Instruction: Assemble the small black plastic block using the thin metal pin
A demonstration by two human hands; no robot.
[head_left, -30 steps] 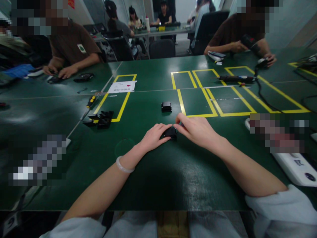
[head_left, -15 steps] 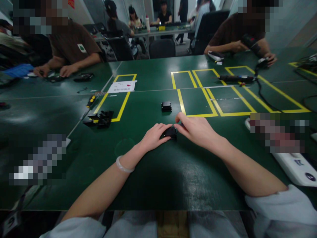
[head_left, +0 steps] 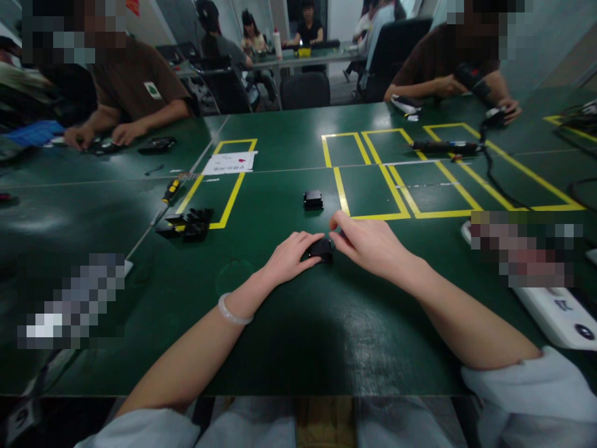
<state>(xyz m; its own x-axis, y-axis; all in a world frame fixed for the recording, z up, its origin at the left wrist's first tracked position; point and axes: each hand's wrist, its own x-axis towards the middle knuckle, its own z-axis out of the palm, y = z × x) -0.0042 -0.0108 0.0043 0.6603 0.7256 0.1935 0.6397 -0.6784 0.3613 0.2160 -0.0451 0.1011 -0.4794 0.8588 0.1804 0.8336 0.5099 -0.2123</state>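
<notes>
My left hand [head_left: 295, 255] grips a small black plastic block [head_left: 321, 250] on the green tabletop, with its thumb along the near side and its fingers over the far side. Just right of that block is my right hand [head_left: 366, 242], its fingers curled in and thumb and forefinger close together. Whatever may lie between those fingertips is too small or hidden to make out. Another black block [head_left: 313, 200] of similar size sits a little farther away. To the left lies a cluster of black plastic parts [head_left: 189, 224].
A yellow-and-black screwdriver [head_left: 172, 188] and a paper sheet [head_left: 231, 163] lie at left. Yellow tape outlines [head_left: 380, 218] mark the table. A black pen-shaped tool [head_left: 448, 147] with a cable rests at right, beyond a white device [head_left: 555, 317]. Two co-workers sit opposite.
My hands and the black block have stayed almost exactly in place. Far in the background, a standing person has shifted.
</notes>
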